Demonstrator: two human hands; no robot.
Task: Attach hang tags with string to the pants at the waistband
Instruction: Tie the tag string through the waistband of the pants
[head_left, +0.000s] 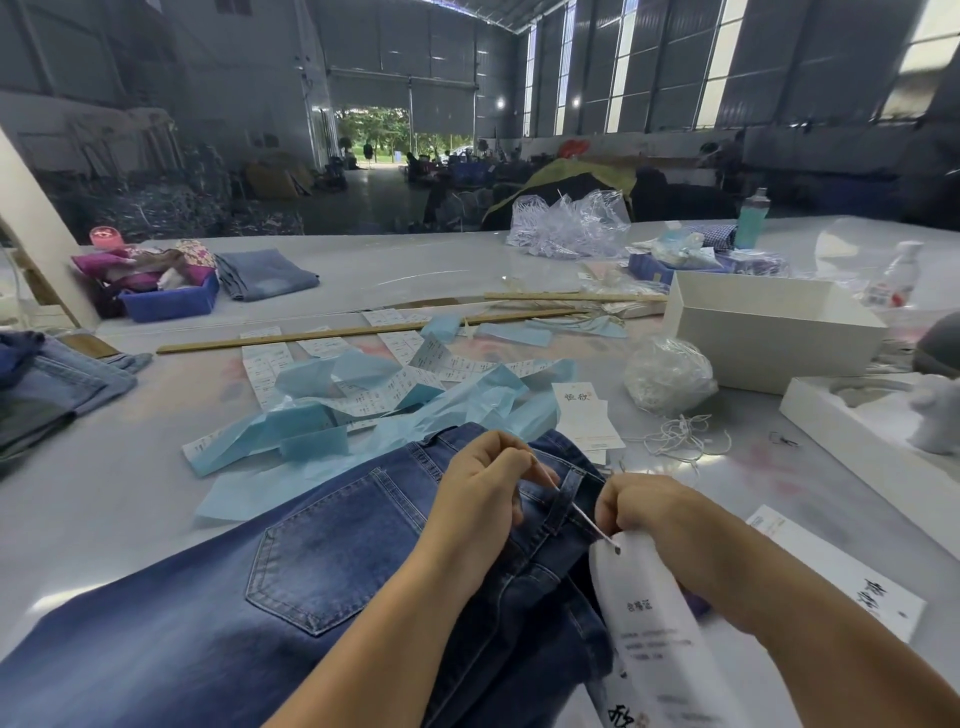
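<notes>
Dark blue jeans (322, 561) lie back side up on the table in front of me, waistband to the right. My left hand (480, 483) pinches one end of a white string (582, 514) just left of a belt loop (563, 499). The string passes under the loop to my right hand (644, 512), which grips its other end. From that end hangs a stack of white hang tags (654, 639), tilted down over the jeans toward the near edge.
More hang tags (587, 421) and a bundle of strings (667, 376) lie past the jeans. Blue tissue (311, 415) and sticker strips litter the middle. White boxes (769, 332) stand at right, folded jeans (57, 384) at left, wooden rulers (363, 330) further back.
</notes>
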